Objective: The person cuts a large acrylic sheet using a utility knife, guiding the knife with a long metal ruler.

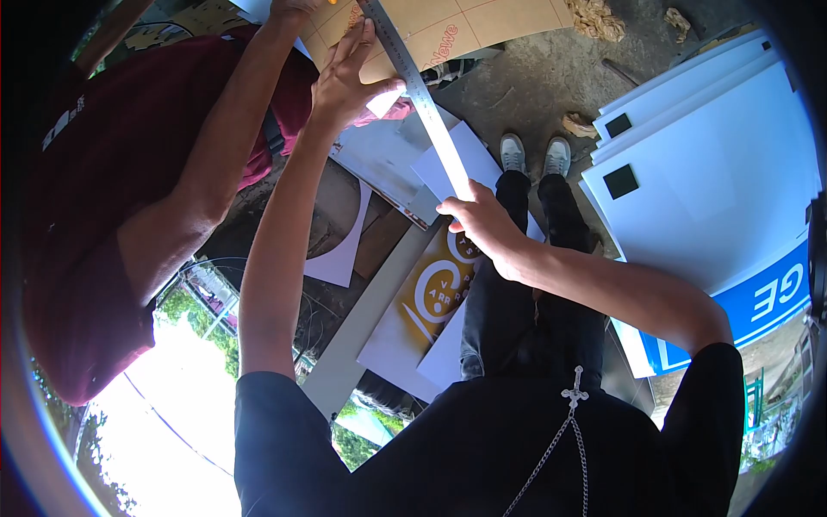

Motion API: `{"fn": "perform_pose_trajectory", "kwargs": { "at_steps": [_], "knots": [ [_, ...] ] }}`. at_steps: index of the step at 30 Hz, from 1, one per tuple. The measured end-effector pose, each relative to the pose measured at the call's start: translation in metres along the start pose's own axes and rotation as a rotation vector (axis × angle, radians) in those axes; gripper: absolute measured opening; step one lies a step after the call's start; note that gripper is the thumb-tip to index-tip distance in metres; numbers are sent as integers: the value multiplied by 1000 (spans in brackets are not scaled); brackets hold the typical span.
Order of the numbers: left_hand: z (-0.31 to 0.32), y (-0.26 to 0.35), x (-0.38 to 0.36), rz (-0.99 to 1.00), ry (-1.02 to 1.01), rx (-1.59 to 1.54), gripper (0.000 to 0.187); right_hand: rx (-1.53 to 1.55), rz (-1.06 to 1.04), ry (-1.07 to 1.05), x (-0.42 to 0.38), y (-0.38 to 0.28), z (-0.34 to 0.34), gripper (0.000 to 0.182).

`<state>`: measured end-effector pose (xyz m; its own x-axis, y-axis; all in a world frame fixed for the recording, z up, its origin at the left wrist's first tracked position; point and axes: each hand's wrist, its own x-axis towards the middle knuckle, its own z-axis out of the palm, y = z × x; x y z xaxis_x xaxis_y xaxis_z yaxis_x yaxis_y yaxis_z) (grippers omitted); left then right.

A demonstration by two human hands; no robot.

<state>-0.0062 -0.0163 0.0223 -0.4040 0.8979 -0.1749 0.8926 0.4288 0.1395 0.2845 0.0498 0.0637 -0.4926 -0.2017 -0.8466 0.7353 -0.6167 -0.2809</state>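
A long metal ruler [420, 96] runs from the top edge down toward the middle, its upper part over a tan sheet [482, 21] with red lines and lettering. My right hand [484, 222] is closed round the ruler's lower end. Beside its upper part, my left hand [345, 86] lies on the tan sheet with its fingers spread and the thumb reaching to the ruler's edge. A small white piece [385, 102] shows just under that thumb.
A person in a dark red shirt [172, 112] leans in at the left, one hand at the sheet's top edge. White panels [706, 164] and a blue sign [741, 310] stand at the right. Below lie a white board with yellow print [396, 336] and crumpled paper [596, 19].
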Motion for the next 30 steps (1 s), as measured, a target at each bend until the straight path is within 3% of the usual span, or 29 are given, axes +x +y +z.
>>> {"fn": "perform_pose_trajectory", "kwargs": {
  "at_steps": [23, 26, 30],
  "knots": [
    [-5, 2, 3, -29, -58, 0, 112, -6, 15, 10, 6, 3, 0, 46],
    [-6, 4, 3, -38, -62, 4, 111, -46, -8, 40, 9, 9, 1, 48],
    [-7, 5, 2, -41, -55, -2, 109, -51, 18, -73, 4, 2, -4, 67]
  ]
}}
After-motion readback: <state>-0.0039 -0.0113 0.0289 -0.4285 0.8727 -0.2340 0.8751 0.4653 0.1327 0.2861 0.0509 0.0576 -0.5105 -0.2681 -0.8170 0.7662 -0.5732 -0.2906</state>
